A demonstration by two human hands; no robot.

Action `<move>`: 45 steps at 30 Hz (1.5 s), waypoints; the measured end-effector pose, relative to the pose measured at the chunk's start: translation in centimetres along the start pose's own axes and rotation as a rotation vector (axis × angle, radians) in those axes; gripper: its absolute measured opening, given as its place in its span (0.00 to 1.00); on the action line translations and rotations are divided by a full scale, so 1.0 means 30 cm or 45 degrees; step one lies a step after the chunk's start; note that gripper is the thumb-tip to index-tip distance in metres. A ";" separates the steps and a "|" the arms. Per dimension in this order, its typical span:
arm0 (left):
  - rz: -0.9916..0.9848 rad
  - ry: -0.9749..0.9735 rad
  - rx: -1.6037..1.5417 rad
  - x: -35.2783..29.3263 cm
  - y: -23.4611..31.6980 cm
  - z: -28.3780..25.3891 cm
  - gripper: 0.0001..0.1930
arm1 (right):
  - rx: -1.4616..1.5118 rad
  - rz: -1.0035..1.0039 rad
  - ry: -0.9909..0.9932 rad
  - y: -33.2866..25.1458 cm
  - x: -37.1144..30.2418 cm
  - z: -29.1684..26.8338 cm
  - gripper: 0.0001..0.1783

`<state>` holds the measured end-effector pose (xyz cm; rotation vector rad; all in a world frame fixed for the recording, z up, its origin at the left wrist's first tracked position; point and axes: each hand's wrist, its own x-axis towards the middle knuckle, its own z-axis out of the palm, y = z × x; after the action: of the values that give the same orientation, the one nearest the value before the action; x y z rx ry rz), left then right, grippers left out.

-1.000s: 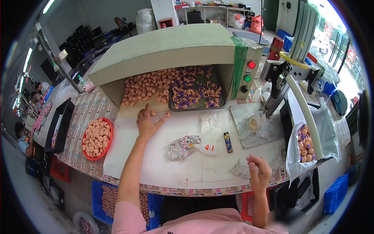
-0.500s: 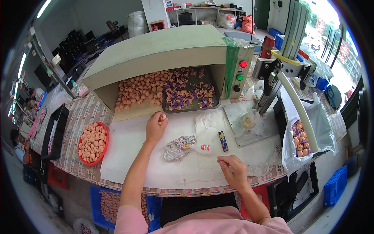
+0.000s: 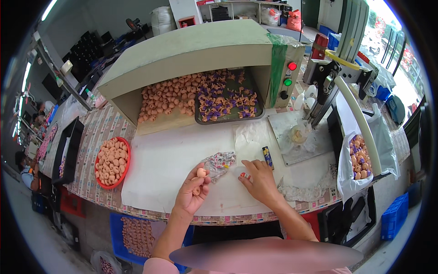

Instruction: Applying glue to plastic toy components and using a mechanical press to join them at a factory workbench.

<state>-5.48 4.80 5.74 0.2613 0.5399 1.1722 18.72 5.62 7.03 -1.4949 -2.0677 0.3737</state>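
Two peach-coloured small round doll heads (image 3: 201, 172) are held in my left hand (image 3: 189, 192), one at the fingertips and the other lower against the fingers. My right hand (image 3: 262, 182) is to the right of it, thumb and fingers closed around a small clear bottle with a red-and-white label (image 3: 245, 175); the hand covers much of the bottle. Between the hands and slightly beyond them lies a crumpled, printed foil wrapper (image 3: 220, 164) on the white sheet (image 3: 155, 169). A dark blue-and-yellow tube (image 3: 267, 157) lies just past my right hand.
A beige box machine (image 3: 182, 55) holds piled heads (image 3: 166, 98) and a dark tray (image 3: 228, 121) of small purple-and-peach figures. A red basket (image 3: 112, 186) of heads stands left. At right are a metal plate (image 3: 296, 153), a lever press (image 3: 319, 98) and a lined bin (image 3: 346, 187).
My left hand has drawn back toward me from the machine's front and turned, showing two heads. My right hand has moved forward and left onto the bottle. The view has shifted slightly.
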 end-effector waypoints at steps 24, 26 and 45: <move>-0.205 -0.080 -0.034 -0.063 -0.247 -0.049 0.17 | 0.600 -0.036 0.528 -0.051 -0.269 -0.024 0.23; -0.215 -0.027 -0.046 -0.064 -0.240 -0.020 0.18 | 0.537 -0.067 0.544 -0.051 -0.267 -0.021 0.23; -0.238 -0.010 -0.019 -0.041 -0.249 -0.034 0.16 | 0.535 -0.016 0.457 -0.010 -0.259 0.027 0.24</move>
<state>-0.38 0.77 1.71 0.1981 0.5365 0.9934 19.77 -1.67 4.43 -1.1938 -1.5981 0.4638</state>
